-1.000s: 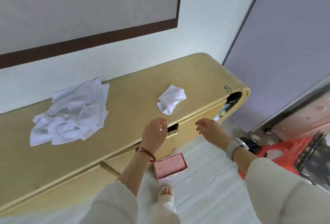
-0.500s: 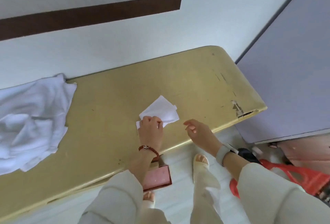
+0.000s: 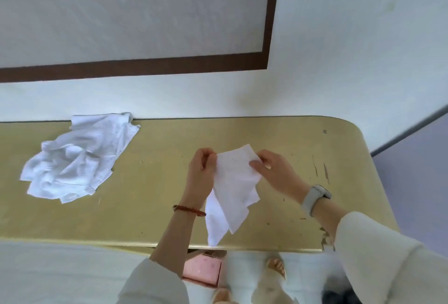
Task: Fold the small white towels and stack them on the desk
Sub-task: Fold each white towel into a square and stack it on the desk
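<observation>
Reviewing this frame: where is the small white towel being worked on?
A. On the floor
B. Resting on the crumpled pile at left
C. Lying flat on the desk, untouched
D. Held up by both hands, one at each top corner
D: the left hand and right hand each pinch a top corner of the small white towel, which hangs down over the desk.

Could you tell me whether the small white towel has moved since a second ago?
Yes. The small white towel lay crumpled on the gold desk; now both hands hold it up, hanging toward the desk's front edge.
</observation>
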The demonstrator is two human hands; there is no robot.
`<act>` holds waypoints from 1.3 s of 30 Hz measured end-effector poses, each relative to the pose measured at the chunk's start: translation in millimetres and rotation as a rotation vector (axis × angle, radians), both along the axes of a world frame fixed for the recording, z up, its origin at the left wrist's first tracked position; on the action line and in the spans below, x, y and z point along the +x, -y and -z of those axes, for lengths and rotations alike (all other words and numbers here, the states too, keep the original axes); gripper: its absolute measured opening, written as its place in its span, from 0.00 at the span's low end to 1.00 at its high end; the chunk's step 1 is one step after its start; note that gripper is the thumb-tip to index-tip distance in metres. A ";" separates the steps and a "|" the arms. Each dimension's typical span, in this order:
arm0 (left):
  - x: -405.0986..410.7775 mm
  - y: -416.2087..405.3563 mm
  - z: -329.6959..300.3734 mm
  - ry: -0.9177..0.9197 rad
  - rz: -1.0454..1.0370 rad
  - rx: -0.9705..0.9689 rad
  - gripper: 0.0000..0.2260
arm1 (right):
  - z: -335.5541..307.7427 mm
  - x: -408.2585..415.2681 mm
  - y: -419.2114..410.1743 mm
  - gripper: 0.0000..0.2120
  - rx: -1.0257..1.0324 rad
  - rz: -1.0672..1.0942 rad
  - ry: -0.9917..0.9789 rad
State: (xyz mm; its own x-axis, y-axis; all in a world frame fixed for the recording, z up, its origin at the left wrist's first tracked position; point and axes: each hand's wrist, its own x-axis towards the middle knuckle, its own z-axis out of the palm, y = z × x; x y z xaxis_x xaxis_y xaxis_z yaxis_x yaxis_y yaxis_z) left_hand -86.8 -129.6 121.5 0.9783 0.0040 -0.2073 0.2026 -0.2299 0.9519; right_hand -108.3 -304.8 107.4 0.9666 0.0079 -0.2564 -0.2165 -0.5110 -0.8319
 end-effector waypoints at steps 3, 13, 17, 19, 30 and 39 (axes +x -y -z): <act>9.5 9.0 -18.8 0.016 0.022 -0.064 0.10 | -35.2 17.4 12.5 0.10 0.008 -0.012 0.110; 41.3 37.7 -76.3 0.156 0.149 -0.062 0.06 | -99.6 46.0 25.6 0.09 -0.119 -0.107 0.176; 57.2 37.4 -89.3 0.234 0.026 -0.041 0.07 | -99.7 38.9 34.2 0.13 -0.196 -0.176 0.081; 63.4 30.0 -92.7 0.268 -0.037 -0.006 0.07 | -95.8 36.1 41.1 0.09 -0.211 -0.156 0.055; 105.8 -11.3 -107.4 0.270 -0.139 -0.053 0.02 | -104.0 72.7 53.1 0.12 -0.560 0.166 0.247; 64.2 -38.5 -90.8 0.264 -0.043 -0.118 0.08 | -102.6 36.4 55.0 0.08 -0.558 0.175 0.493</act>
